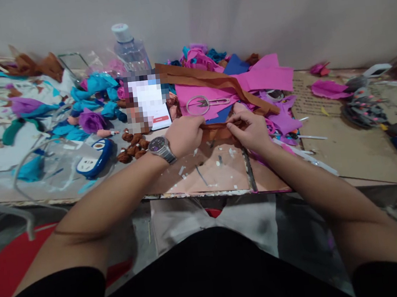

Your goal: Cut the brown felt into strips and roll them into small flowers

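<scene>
Between my two hands a strip of brown crepe paper [217,131] is stretched just above the table. My left hand [187,134], below a metal wristwatch [161,148], is closed on the strip's left end. Thumb and fingers of my right hand [249,128] pinch its right end. Behind the hands, small thread snips [208,102] lie on pink crepe paper [189,95]. A long brown strip [219,80] runs across the pink sheets. Blue paper [225,113] shows partly beneath my fingers.
Left of my hands are a phone [161,110], brown balled pieces [132,148], a blue-and-white case [95,158] and a purple paper flower [91,120]. A plastic bottle [132,54] stands behind. Cardboard [320,131] covers the table at the right. White scraps dot the table's front.
</scene>
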The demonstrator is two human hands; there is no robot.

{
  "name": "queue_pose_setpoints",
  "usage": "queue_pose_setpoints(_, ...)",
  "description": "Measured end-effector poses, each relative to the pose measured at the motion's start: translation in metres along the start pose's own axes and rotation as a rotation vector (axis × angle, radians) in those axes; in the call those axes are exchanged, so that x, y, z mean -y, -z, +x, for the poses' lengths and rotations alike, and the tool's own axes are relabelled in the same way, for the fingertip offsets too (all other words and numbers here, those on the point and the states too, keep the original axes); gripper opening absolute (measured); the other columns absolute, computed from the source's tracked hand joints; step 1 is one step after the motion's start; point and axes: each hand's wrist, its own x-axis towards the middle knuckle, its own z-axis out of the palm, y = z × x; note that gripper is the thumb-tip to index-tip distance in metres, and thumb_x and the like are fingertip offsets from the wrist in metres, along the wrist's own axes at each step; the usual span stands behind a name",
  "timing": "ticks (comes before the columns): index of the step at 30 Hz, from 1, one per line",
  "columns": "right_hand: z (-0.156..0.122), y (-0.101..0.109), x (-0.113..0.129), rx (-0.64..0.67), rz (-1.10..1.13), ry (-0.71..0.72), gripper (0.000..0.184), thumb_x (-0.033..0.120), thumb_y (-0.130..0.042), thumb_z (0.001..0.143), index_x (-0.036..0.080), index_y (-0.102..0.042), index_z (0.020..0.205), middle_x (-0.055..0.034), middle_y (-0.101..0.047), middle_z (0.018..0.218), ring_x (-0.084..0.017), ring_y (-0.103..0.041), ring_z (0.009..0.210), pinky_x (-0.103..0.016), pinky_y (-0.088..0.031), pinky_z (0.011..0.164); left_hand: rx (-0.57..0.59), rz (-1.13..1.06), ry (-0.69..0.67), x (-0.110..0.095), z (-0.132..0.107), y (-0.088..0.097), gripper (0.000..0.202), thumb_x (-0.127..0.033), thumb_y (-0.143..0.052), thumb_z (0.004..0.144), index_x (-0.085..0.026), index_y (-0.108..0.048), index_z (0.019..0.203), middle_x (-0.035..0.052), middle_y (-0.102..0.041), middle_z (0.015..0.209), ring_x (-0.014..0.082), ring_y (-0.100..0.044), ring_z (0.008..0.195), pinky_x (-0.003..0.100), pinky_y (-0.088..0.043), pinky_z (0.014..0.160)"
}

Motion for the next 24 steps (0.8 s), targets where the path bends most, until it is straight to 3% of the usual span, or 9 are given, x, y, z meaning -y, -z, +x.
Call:
queue_pose_setpoints(7,-0.002,0.000,0.011,0.073,-0.060,0.141,0.011,0.029,-0.070,0.089,0.023,-0.079,0.088,-0.0039,-0.079,0.085,-0.024,-0.071,0.082,-0.039,-0.053,0.079,0.038,-0.056,-0.101,-0.007,-0.004,-0.001,0.034,-0.040,-0.048,0.102,-0.018,-0.075,0.103,0.0119,-0.078,0.093,0.0283,-0.072,0.084,0.037,-0.045,0.071)
queue_pose_setpoints(13,-0.002,0.001,0.007,0.058,-0.054,0.122,0.009,0.028,-0.070,0.090,0.024,-0.077,0.086,-0.0042,-0.079,0.087,-0.024,-0.071,0.084,-0.041,-0.055,0.083,0.015,-0.083,-0.052,-0.004,-0.002,-0.003,0.035,-0.021,-0.046,0.096,-0.018,-0.076,0.114,0.0115,-0.080,0.101,0.0278,-0.074,0.090,0.039,-0.050,0.080)
queue_pose_setpoints(18,-0.001,0.003,0.000,0.019,-0.030,0.079,0.008,0.027,-0.070,0.088,0.023,-0.077,0.087,-0.0043,-0.077,0.086,-0.024,-0.070,0.083,-0.040,-0.056,0.081,-0.006,-0.038,0.024,-0.001,0.000,0.001,0.038,-0.020,-0.046,0.094,-0.016,-0.077,0.115,0.0141,-0.080,0.102,0.0316,-0.074,0.096,0.044,-0.052,0.089)
queue_pose_setpoints(24,0.000,0.002,-0.006,-0.043,-0.014,0.065,0.006,0.025,-0.071,0.087,0.023,-0.077,0.088,-0.0031,-0.077,0.086,-0.023,-0.070,0.080,-0.039,-0.056,0.079,-0.090,-0.004,0.159,0.011,0.005,0.004,0.035,-0.021,-0.046,0.095,-0.020,-0.079,0.107,0.0136,-0.079,0.097,0.0324,-0.072,0.091,0.043,-0.051,0.080)
